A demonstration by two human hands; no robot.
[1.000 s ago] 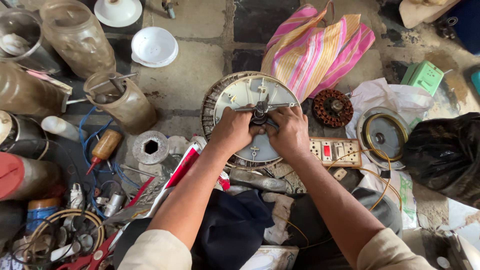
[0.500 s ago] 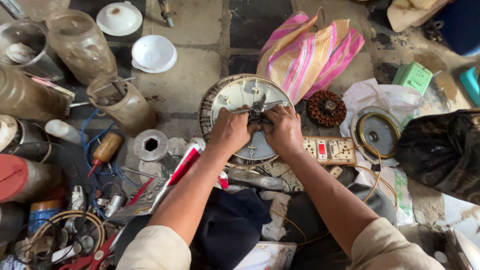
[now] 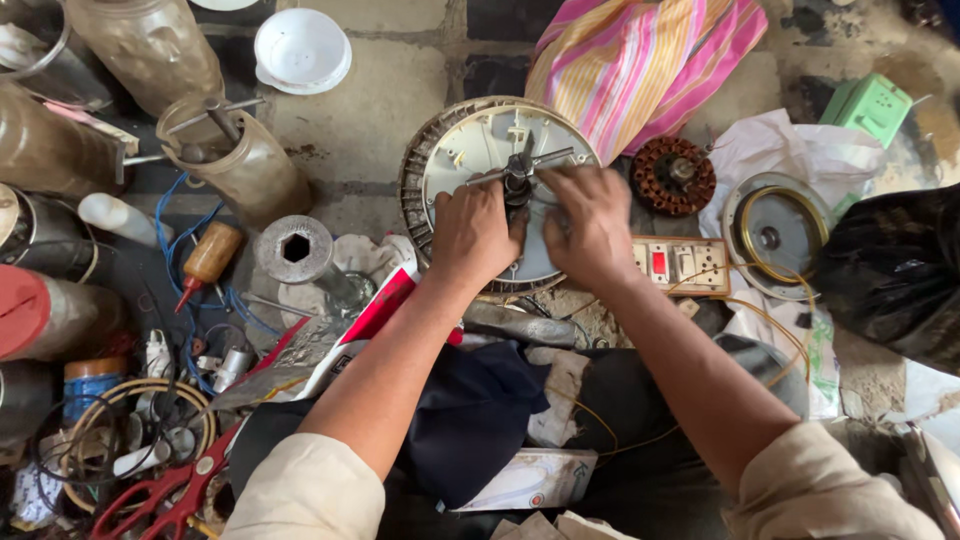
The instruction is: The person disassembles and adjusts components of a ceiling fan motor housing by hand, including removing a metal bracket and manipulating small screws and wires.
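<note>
The round grey-white metal motor cover (image 3: pixel 470 150) lay flat on the stone floor (image 3: pixel 370 120), and everything else is placed from it. Just behind and right of it lay the pink and yellow striped cloth bag (image 3: pixel 640 60). The left hand (image 3: pixel 472 232) rested on its near left part, the right hand (image 3: pixel 592 222) on its near right part. Both had the grip closed narrow around the dark metal puller tool (image 3: pixel 520 175) at its centre. Right of the cover sat the brown copper-wound stator (image 3: pixel 673 175), and nearer, the beige switch board (image 3: pixel 680 265).
</note>
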